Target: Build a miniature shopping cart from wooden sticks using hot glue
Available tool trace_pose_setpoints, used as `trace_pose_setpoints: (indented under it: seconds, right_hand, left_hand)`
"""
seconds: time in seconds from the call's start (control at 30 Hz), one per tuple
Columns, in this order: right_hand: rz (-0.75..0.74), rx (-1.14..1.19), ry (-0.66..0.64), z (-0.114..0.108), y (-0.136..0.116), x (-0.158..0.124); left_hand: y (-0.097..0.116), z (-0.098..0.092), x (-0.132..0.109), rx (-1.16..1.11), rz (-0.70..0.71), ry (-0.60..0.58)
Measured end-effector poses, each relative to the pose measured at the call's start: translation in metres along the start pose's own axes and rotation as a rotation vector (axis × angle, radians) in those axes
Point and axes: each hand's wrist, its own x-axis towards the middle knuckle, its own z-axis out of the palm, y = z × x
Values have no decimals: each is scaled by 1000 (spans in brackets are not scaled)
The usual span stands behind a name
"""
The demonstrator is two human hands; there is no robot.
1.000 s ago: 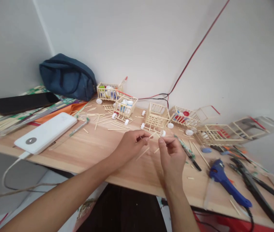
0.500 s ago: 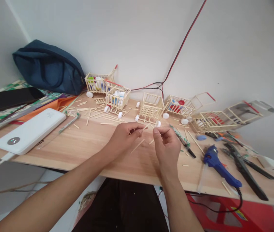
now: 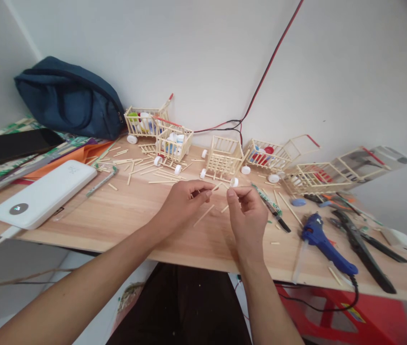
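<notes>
My left hand (image 3: 182, 201) is closed, pinching a thin wooden stick (image 3: 217, 187) between thumb and forefinger. Opposite it, my right hand (image 3: 249, 215) pinches a second short stick (image 3: 225, 186), mostly hidden by the fingers. The tips of the two sticks meet in a shallow peak above the table. Two loose sticks, one of them a longer piece (image 3: 204, 215), lie on the wood below my hands. Just behind stands a miniature shopping cart (image 3: 224, 158) built of sticks, with white wheels.
More stick carts (image 3: 266, 155) line the wall, several holding small coloured pieces. On the right lie a blue glue gun (image 3: 327, 244), black-handled pliers (image 3: 365, 254) and a black pen-like tool (image 3: 277, 215). To the left are a white power bank (image 3: 45, 194), a phone (image 3: 16, 147) and a blue bag (image 3: 70, 98).
The two stick ends, slightly apart before, now touch between my hands. My right hand has moved slightly left and up, while both pinches stay closed.
</notes>
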Motion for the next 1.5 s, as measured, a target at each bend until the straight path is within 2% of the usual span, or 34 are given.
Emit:
trace_pose_setpoints:
  seconds: [0.83,1.5]
  right_hand:
    - [19,-17,-19,-1,0,1]
    - [15,-35,-53,-2,3,-2]
  left_hand:
    - [1,-5,1,49,77,1]
    - [3,-7,-3,77,79,18]
